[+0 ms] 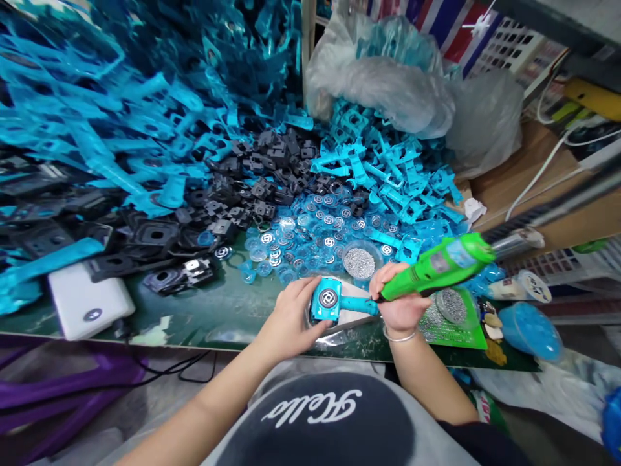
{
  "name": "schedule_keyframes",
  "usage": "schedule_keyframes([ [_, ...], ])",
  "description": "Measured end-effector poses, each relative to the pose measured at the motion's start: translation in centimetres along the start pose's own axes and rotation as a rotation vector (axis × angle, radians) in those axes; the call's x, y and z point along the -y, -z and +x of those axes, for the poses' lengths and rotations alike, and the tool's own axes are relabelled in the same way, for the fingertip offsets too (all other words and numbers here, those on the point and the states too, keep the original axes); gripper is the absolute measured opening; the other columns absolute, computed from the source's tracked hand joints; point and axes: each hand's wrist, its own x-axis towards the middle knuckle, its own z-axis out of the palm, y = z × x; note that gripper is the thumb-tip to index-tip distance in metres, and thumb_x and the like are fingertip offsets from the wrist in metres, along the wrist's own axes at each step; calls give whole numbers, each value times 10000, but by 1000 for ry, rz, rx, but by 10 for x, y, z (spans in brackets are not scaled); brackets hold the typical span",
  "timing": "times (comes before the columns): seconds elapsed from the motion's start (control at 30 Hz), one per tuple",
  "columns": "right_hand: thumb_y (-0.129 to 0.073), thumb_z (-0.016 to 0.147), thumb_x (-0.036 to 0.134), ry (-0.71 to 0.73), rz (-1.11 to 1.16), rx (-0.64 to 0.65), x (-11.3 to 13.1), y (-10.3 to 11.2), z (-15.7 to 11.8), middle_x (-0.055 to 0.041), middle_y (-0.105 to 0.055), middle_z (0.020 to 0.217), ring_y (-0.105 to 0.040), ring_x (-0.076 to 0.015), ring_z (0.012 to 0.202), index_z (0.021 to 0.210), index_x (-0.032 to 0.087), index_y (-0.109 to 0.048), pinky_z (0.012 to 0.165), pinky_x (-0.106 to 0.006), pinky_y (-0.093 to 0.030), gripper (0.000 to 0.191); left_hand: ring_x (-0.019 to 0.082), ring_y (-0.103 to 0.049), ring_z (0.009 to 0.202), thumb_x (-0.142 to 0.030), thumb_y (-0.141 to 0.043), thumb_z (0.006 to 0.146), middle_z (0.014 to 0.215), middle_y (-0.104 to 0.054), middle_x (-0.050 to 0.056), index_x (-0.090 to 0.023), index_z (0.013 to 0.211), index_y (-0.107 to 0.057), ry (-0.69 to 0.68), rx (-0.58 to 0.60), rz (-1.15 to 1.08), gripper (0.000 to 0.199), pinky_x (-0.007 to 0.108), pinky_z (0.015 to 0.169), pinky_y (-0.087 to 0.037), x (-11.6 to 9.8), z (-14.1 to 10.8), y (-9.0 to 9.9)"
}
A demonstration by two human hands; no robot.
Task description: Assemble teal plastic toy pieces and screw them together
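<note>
My left hand (295, 316) is closed around a blue plastic part (359, 304), which has a square head with a round spiral emblem and a narrow handle pointing right. The part lies over a pale block (350, 317) at the table's front edge. My right hand (402, 312) grips a green electric screwdriver (439, 266), tilted with its tip down at the handle's right end. The fingers hide the exact contact of the tip. Just behind the part stands a small round dish of screws (359, 260).
Blue discs (310, 236), black plastic pieces (262, 175) and blue parts (388, 168) are heaped behind my hands. A green tray (451, 330) with a screw dish (450, 305) lies at right, beside a blue cup (528, 330). A white power bank (90, 298) sits left.
</note>
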Motion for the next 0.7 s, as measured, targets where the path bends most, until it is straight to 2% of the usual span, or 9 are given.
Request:
schedule_keyframes([
  [0.17, -570, 777, 862, -4, -4, 52, -15, -24, -1, 27, -518, 621, -480, -114, 449, 762, 217, -584, 410, -256, -380, 646, 401, -510, 1349, -397, -707, 830, 1438, -571, 217, -127, 1463, -466, -2, -3, 33, 729, 593, 1100, -407, -2, 0, -2],
  [0.3, -620, 753, 843, -10, -34, 67, -25, -29, -2, 28, -512, 590, -456, -107, 430, 714, 215, -585, 385, -243, -348, 630, 401, -511, 1338, -396, -709, 823, 1442, -575, 213, -131, 1472, -467, 17, 14, 25, 742, 583, 1078, -395, -3, 0, -1],
  [0.4, -601, 755, 858, -6, -25, 66, -17, -29, -1, 35, -505, 590, -442, -104, 419, 733, 226, -587, 381, -239, -339, 633, 401, -505, 1345, -422, -713, 817, 1451, -574, 207, -152, 1482, -462, 34, 12, 24, 761, 580, 1079, -373, -2, 0, -1],
  [0.57, -521, 733, 931, -29, 40, 136, 4, -40, -13, 17, -526, 637, -488, -138, 466, 809, 238, -602, 429, -287, -421, 702, 393, -519, 1335, -456, -714, 817, 1468, -570, 191, -164, 1501, -458, 17, 19, 61, 786, 568, 1091, -347, -1, 0, -2],
  [0.7, -573, 724, 910, -38, 24, 161, -6, -48, -28, 10, -517, 615, -484, -148, 468, 747, 237, -598, 411, -288, -397, 673, 388, -536, 1313, -459, -728, 811, 1437, -594, 191, -133, 1488, -482, 9, 3, 82, 790, 563, 1107, -329, -2, -1, -1],
])
